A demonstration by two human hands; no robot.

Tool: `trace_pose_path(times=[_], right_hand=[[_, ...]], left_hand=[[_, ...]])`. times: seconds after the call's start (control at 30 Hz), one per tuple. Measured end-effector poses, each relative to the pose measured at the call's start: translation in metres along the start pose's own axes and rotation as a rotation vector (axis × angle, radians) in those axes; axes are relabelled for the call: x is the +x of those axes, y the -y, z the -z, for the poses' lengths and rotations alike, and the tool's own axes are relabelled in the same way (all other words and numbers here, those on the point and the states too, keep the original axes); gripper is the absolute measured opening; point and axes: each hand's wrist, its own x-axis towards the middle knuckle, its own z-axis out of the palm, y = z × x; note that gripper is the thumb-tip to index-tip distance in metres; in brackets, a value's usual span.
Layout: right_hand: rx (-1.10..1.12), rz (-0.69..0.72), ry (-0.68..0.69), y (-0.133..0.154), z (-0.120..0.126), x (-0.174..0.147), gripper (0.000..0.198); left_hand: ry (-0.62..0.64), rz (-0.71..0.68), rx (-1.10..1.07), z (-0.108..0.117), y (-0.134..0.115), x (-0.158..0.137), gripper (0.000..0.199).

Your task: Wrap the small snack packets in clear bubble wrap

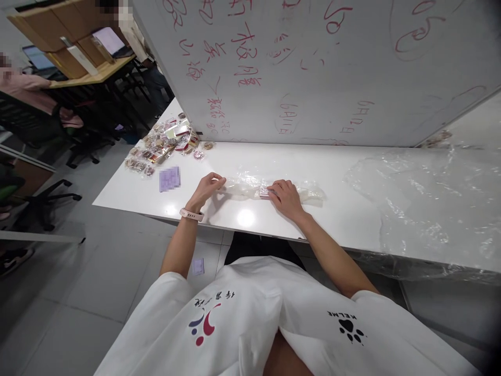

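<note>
A strip of clear plastic wrap (242, 189) lies across the white table in front of me. My left hand (210, 189), with a pink watch band on the wrist, pinches the wrap's left end between thumb and fingers. On the wrap sits a small pink box (264, 192), partly covered by my right hand (286, 198). The fingers of that hand curve over the box and hold it against the wrap; some of their tips are hidden. Beyond the right hand, the other end of the strip lies crumpled on the table.
Many small wrapped items (160, 146) are heaped at the table's left end, with a purple card (169, 178) nearby. A large clear plastic sheet (442, 209) drapes over the right side. A whiteboard (305, 73) stands behind. Another purple card (198, 266) is on the floor.
</note>
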Motion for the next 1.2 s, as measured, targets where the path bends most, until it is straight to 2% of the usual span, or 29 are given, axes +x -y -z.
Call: trace_pose_path(times=[0.13,0.17,0.27,0.33,0.4,0.5,0.57,0.67,0.73,0.8,0.83,0.87,0.93,1.0,1.07,1.2], right_hand=[[-0.006,0.002,-0.015,0.000,0.000,0.000,0.029],[-0.005,0.006,-0.014,0.000,0.000,0.000,0.029],[-0.001,0.018,0.009,0.002,-0.001,0.000,0.029],[-0.006,0.015,0.027,0.004,-0.001,0.001,0.029],[-0.016,0.009,0.038,0.006,-0.001,0.001,0.029],[-0.020,0.014,0.038,0.005,-0.002,0.002,0.030],[-0.013,0.020,0.028,0.004,-0.003,0.002,0.030],[-0.009,0.026,0.013,0.004,-0.004,0.001,0.030],[-0.013,0.022,0.006,0.005,-0.004,0.001,0.030],[-0.017,0.009,0.003,0.006,-0.004,0.000,0.030],[-0.018,0.001,0.003,0.007,-0.004,0.000,0.030],[-0.017,-0.006,0.006,0.007,-0.005,0.000,0.030],[-0.009,-0.010,0.013,0.007,-0.005,0.000,0.030],[0.004,-0.006,0.011,0.006,-0.006,0.000,0.029],[0.021,0.008,0.000,0.005,-0.006,0.001,0.029],[0.042,0.052,0.001,0.003,-0.005,0.000,0.032]], left_hand=[[0.051,-0.073,-0.117,-0.009,-0.001,0.002,0.032],[0.033,-0.056,-0.147,-0.011,-0.001,0.005,0.031],[-0.090,0.111,-0.230,-0.012,0.003,0.012,0.025],[-0.127,0.150,-0.224,-0.008,0.007,0.012,0.022],[-0.047,0.077,-0.143,-0.001,0.010,0.008,0.023],[0.101,-0.070,0.110,0.009,0.014,0.000,0.029],[0.075,-0.121,0.274,0.010,0.017,0.002,0.023],[-0.060,-0.071,0.366,-0.001,0.020,0.010,0.026],[-0.209,-0.031,0.280,-0.014,0.022,0.006,0.023],[-0.376,-0.006,0.038,-0.029,0.023,-0.011,0.014],[-0.414,0.017,-0.129,-0.037,0.024,-0.023,0.012],[-0.397,0.056,-0.303,-0.045,0.025,-0.037,0.013],[-0.223,0.135,-0.592,-0.062,0.026,-0.061,0.014],[-0.066,0.197,-0.744,-0.079,0.023,-0.072,0.013],[-0.004,0.236,-0.804,-0.091,0.016,-0.067,0.012],[-0.013,0.311,-0.866,-0.104,-0.001,-0.034,0.012]])
